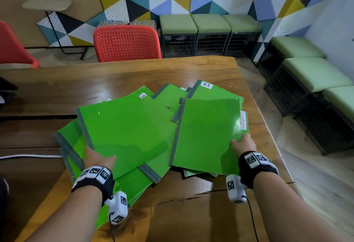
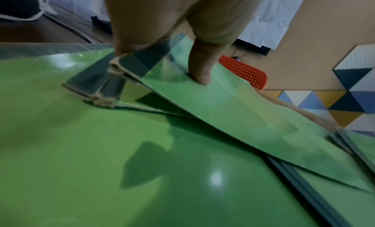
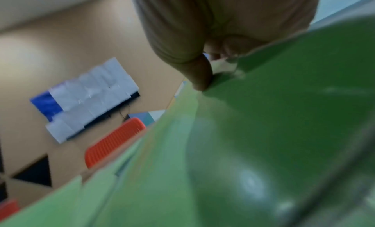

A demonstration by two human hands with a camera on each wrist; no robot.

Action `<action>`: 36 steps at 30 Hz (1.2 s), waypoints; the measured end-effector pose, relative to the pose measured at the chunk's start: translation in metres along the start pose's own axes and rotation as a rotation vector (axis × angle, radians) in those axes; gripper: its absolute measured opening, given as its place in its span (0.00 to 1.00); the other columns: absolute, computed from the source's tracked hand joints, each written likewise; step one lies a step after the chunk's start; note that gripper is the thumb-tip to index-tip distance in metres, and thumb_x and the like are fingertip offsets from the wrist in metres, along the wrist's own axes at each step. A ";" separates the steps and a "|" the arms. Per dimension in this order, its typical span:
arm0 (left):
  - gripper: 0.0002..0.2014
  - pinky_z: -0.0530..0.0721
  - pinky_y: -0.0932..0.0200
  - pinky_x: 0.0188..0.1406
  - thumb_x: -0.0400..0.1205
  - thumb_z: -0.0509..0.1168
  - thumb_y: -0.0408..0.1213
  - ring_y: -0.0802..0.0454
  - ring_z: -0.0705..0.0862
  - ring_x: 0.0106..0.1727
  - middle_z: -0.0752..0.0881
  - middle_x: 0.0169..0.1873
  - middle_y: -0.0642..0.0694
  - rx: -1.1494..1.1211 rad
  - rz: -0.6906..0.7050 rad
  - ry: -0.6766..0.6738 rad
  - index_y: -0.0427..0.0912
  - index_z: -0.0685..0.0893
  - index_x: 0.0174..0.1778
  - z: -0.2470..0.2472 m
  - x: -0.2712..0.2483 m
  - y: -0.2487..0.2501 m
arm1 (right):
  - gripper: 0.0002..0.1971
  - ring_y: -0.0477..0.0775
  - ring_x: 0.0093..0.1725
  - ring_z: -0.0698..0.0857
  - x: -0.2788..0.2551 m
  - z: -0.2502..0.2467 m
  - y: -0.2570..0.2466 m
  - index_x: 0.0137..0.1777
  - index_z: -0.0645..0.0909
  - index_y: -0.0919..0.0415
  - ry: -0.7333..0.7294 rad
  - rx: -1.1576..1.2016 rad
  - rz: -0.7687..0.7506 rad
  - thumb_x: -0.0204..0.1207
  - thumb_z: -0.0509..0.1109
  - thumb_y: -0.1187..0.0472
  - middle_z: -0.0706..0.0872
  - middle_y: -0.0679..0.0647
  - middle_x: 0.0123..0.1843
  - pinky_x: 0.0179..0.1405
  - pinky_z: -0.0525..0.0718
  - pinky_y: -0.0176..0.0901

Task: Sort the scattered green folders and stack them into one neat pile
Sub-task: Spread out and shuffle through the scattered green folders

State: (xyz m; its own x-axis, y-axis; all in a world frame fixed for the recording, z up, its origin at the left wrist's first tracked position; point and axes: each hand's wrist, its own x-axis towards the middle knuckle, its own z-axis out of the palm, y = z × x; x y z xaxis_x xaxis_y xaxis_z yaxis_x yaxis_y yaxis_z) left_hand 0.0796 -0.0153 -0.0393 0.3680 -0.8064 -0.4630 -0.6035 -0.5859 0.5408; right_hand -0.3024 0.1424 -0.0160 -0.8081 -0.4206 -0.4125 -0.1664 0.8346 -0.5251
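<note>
Several glossy green folders with grey spines lie overlapping on a wooden table point(image 1: 134, 73). My left hand point(image 1: 99, 158) grips the near corner of the left top folder point(image 1: 122, 132), thumb on its cover, lifting it off the ones below; the left wrist view shows that thumb point(image 2: 199, 70) pressing the raised folder point(image 2: 243, 118). My right hand point(image 1: 243, 144) pinches the near right corner of the right top folder point(image 1: 206, 136), its thumb point(image 3: 201, 76) on the green cover point(image 3: 284, 118). A folder labelled H.R point(image 1: 207, 85) lies behind it.
A red perforated chair point(image 1: 126, 42) stands at the table's far edge, another red chair point(image 1: 13, 48) at the left. Green cushioned stools point(image 1: 208, 23) line the back and right walls. A white cable point(image 1: 28, 156) crosses the table at the left. The table's right edge is close to the folders.
</note>
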 end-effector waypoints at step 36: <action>0.31 0.79 0.41 0.65 0.78 0.68 0.34 0.33 0.74 0.72 0.71 0.75 0.35 0.321 0.143 -0.139 0.41 0.68 0.79 0.024 0.007 0.031 | 0.30 0.48 0.31 0.77 -0.009 0.053 0.005 0.81 0.63 0.59 -0.121 0.100 -0.025 0.79 0.62 0.73 0.75 0.63 0.73 0.25 0.77 0.37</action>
State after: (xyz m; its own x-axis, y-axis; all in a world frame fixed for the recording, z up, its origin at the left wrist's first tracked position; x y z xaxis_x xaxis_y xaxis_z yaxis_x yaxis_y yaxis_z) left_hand 0.0460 -0.0370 -0.0425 0.1778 -0.8469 -0.5011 -0.8410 -0.3951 0.3695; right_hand -0.2657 0.1313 -0.0539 -0.7296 -0.4856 -0.4815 -0.1237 0.7862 -0.6055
